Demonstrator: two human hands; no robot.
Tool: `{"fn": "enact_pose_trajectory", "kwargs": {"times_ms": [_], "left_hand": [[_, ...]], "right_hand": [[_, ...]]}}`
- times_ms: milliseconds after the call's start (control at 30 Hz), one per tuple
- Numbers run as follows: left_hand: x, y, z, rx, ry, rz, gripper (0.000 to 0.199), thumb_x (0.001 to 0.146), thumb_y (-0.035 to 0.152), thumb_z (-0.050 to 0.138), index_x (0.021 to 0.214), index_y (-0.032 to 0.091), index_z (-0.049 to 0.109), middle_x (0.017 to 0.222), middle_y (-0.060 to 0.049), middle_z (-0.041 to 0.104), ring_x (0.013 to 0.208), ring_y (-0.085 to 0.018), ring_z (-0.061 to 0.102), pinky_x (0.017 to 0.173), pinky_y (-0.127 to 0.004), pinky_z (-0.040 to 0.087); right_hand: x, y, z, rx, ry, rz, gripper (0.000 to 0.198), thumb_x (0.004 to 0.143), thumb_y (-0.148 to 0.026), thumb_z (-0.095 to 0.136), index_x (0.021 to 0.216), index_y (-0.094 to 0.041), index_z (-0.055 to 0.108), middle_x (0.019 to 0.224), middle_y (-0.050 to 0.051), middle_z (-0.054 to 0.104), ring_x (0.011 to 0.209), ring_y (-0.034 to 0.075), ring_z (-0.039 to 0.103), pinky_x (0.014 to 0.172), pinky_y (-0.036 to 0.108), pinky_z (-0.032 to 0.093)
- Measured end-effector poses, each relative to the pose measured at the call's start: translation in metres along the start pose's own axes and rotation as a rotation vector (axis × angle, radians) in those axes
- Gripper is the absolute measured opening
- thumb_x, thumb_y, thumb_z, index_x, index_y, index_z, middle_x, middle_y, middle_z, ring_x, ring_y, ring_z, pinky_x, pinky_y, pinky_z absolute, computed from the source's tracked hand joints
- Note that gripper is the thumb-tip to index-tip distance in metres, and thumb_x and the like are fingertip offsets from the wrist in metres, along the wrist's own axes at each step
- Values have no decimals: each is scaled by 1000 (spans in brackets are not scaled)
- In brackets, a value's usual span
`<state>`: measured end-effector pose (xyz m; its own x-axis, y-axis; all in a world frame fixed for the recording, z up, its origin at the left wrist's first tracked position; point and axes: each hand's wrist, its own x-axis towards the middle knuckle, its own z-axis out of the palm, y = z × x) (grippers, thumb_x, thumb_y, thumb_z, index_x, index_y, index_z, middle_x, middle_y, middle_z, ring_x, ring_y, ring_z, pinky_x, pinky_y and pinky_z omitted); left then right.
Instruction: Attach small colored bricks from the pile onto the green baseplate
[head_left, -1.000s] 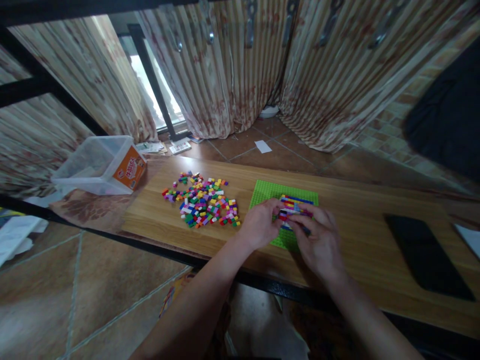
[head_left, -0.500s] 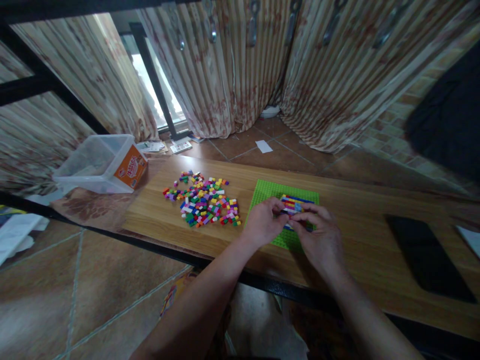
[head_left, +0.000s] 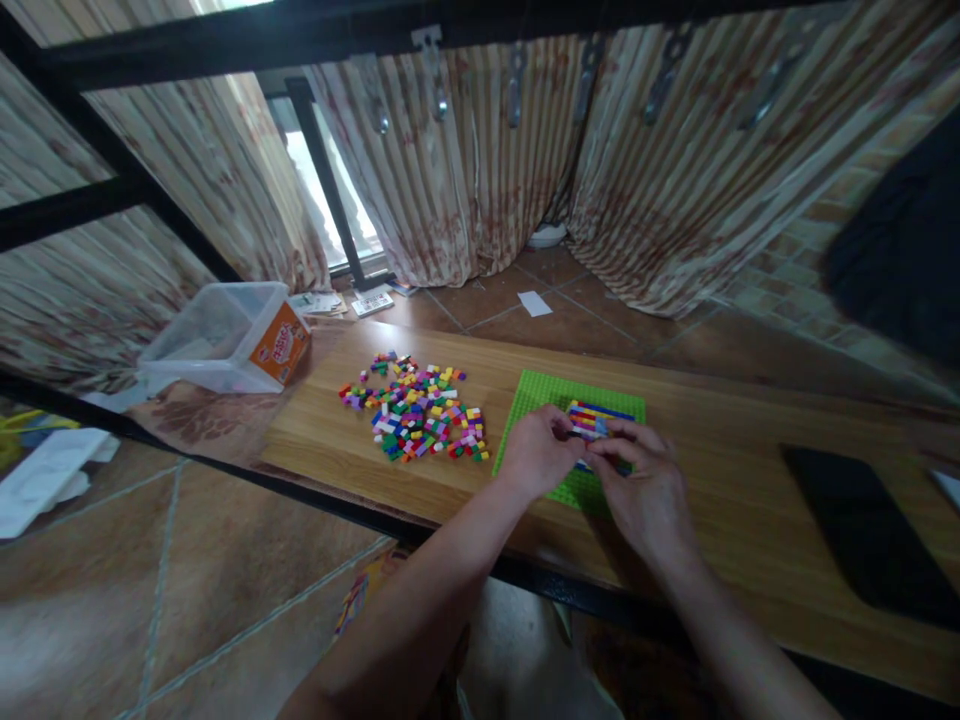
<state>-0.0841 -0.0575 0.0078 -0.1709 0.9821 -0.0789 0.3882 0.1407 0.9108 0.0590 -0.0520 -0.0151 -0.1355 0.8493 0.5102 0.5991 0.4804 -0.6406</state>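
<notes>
A green studded baseplate (head_left: 540, 392) lies on the wooden table, bearing a build of toy bricks (head_left: 592, 414) in rows of blue, yellow, red and other colours. Over the build's near left side, my left hand (head_left: 541, 452) has its thumb and finger pinched together. My right hand (head_left: 643, 478) meets it from the right, fingers bent and closed, the tips almost touching the left ones. Whatever is between the fingertips is too small and covered to name. Both hands hide the near part of the build.
Loose bricks (head_left: 420, 408) in many colours are spread left of the baseplate. A clear plastic box (head_left: 217, 335) with an orange label stands at the table's left end. On the right lies a flat black object (head_left: 862, 530). A black metal bar (head_left: 360, 35) crosses above.
The camera view has tilted, so the whole scene sits slightly lower and further right. Both hands stay together at the brick build, with only small finger movement.
</notes>
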Motion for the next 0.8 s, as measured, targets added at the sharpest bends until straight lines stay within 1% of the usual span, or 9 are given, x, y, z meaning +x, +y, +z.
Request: {"fn": "enact_pose_trajectory", "kwargs": {"times_ms": [167, 233, 300, 400, 500, 567, 667, 733, 800], "left_hand": [[0, -5, -2, -100, 0, 5, 8, 73, 19, 69, 76, 16, 62, 74, 1, 63, 70, -12, 57, 66, -23, 44], [0, -5, -9, -288, 12, -40, 15, 78, 29, 69, 79, 15, 63, 74, 0, 63, 66, -10, 54, 62, -22, 42], [0, -1, -19, -570, -7, -149, 30, 87, 43, 60, 87, 13, 63, 80, -3, 65, 60, -8, 51, 55, -20, 40], [-3, 8, -34, -918, -140, -305, 53, 93, 59, 41, 109, 13, 61, 96, -10, 68, 58, -8, 52, 49, -19, 38], [-8, 16, -39, -1032, -271, -324, 66, 93, 66, 31, 129, 14, 52, 107, -13, 67, 65, -12, 60, 49, -20, 39], [-11, 20, -37, -1049, -304, -292, 71, 93, 68, 29, 137, 15, 46, 112, -14, 66, 78, -16, 64, 55, -22, 44], [-14, 23, -30, -1027, -316, -233, 73, 93, 68, 29, 145, 17, 40, 121, -12, 63, 105, -23, 63, 81, -30, 51], [-14, 23, -26, -984, -329, -198, 73, 94, 67, 28, 147, 18, 38, 127, -12, 61, 117, -24, 58, 97, -35, 46], [-14, 22, -24, -938, -349, -171, 74, 94, 68, 29, 146, 17, 40, 130, -13, 60, 122, -24, 56, 104, -36, 41]], "right_hand": [[0, 4, -2, -28, -19, -29, 22, 83, -42, 63, 75, -24, 72, 104, 9, 67, 99, 28, 59, 88, 50, 46], [0, 1, -4, -36, -3, -25, 22, 84, -42, 63, 78, -24, 72, 104, 9, 68, 98, 28, 60, 89, 49, 46], [1, -5, -7, -21, 35, -22, 20, 85, -40, 62, 80, -23, 72, 102, 8, 69, 97, 26, 61, 90, 48, 47], [3, -18, -10, 24, 43, -57, 18, 89, -38, 60, 88, -24, 72, 103, 7, 70, 99, 24, 62, 93, 45, 47], [5, -30, -11, 40, -23, -114, 20, 92, -37, 57, 98, -25, 71, 112, 7, 68, 108, 24, 60, 96, 45, 46], [4, -35, -9, 31, -83, -151, 23, 92, -38, 57, 105, -25, 70, 120, 8, 64, 114, 25, 57, 98, 47, 45], [3, -39, -5, 8, -151, -185, 25, 92, -38, 56, 108, -24, 69, 128, 11, 60, 120, 28, 54, 100, 51, 43], [2, -40, -3, 6, -163, -181, 22, 91, -37, 57, 103, -24, 70, 129, 11, 59, 121, 29, 53, 101, 52, 42], [1, -40, -4, 27, -177, -164, 16, 90, -33, 58, 95, -24, 70, 127, 10, 60, 120, 28, 54, 102, 51, 42]]}}
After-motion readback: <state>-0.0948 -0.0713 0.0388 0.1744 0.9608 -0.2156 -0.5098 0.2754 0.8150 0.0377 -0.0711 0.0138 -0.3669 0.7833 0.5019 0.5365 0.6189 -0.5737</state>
